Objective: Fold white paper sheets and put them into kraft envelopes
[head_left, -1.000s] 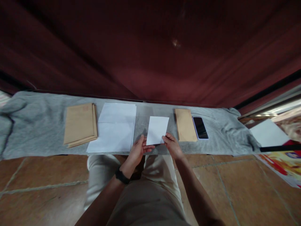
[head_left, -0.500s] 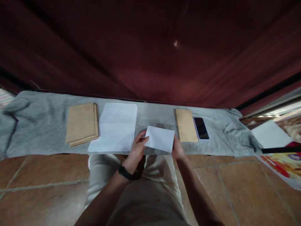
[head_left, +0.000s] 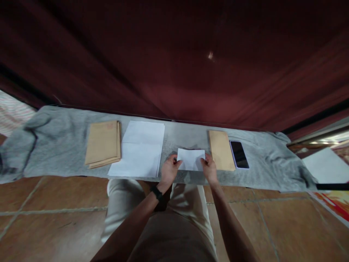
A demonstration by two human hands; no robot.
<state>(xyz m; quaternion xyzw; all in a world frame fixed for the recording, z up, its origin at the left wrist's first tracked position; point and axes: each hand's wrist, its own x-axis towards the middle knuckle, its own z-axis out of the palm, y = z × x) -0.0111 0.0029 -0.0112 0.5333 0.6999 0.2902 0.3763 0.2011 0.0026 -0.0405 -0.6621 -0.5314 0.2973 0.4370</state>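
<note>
A small white sheet of paper, apparently folded, is held level between my two hands over the grey cloth. My left hand pinches its left edge, thumb on top. At the right edge my right hand grips the paper the same way, its fingers partly hidden beneath. Left of my hands lie larger white sheets with a crease across them. Just beyond my right hand is a stack of narrow brown envelopes.
A grey cloth covers the long narrow surface. Wider brown envelopes lie at the left, partly against the white sheets. A phone rests right of the narrow envelopes. A dark red panel rises behind. Tiled floor shows below.
My hands have levelled the small paper, which was tilted before, and now both thumbs lie on top of it. The paper looks shorter front to back. The whole view has shifted slightly.
</note>
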